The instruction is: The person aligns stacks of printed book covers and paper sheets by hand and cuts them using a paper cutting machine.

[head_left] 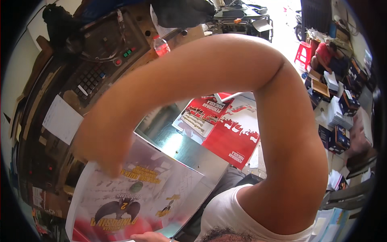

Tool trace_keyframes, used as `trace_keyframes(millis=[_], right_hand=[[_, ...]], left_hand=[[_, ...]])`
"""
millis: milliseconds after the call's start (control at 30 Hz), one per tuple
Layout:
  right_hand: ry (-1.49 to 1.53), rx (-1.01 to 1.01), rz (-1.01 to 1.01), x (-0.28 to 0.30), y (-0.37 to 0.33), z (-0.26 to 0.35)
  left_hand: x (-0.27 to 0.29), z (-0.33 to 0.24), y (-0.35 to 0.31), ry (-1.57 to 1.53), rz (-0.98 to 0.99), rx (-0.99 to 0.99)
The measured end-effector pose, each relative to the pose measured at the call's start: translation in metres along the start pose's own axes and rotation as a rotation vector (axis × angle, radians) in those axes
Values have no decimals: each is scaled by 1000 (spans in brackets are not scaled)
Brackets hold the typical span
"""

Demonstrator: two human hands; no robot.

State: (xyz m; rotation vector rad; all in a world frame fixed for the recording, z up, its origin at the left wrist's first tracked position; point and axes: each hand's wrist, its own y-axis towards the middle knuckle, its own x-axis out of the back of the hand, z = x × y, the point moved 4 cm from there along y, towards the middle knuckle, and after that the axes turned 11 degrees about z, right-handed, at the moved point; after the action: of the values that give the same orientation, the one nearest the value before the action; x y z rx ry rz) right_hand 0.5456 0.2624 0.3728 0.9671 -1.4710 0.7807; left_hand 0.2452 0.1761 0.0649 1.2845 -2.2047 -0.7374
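My right arm bends across the view from the right. My right hand (105, 139), smeared by motion, is over the left part of a large glossy printed sheet (153, 197) showing a dark winged emblem and yellow lettering. Its fingers cannot be made out. At the lower edge my left hand (151, 237) shows only in part, a digit stretched out along the near edge of the sheet. The sheet slopes over a metal table (173, 141), its lower left part blurred and curving up. Beyond it lie red and white printed covers (236, 135).
To the left stands a dark machine panel with a keypad (90, 82) and coloured buttons, plus a handwritten paper (62, 119). Behind my forearm is a bottle of red drink (161, 46). A person in red (323, 54) sits far right by a red stool (303, 54), boxes and paper stacks (336, 113).
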Motion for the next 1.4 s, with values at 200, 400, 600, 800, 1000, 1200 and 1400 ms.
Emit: trace_keyframes(millis=[200,400,600,800,1000,1200,1400], right_hand=[[-71,-23,75,-12,0,-1],[-85,-8,87,-16,0,2],[-99,-4,90,-17,1,0],[-90,2,101,-18,0,2],[-75,25,123,-19,-1,7],[132,19,267,-13,-14,21],[193,-31,288,-7,-30,31]], left_hand=[[-11,-11,10,8,84,-6],[-8,-17,20,20,125,-10],[-11,-21,32,35,164,-17],[-15,-27,43,57,215,-19],[-15,-34,55,89,284,-8],[-10,-46,73,129,397,28],[0,-61,95,203,543,77]])
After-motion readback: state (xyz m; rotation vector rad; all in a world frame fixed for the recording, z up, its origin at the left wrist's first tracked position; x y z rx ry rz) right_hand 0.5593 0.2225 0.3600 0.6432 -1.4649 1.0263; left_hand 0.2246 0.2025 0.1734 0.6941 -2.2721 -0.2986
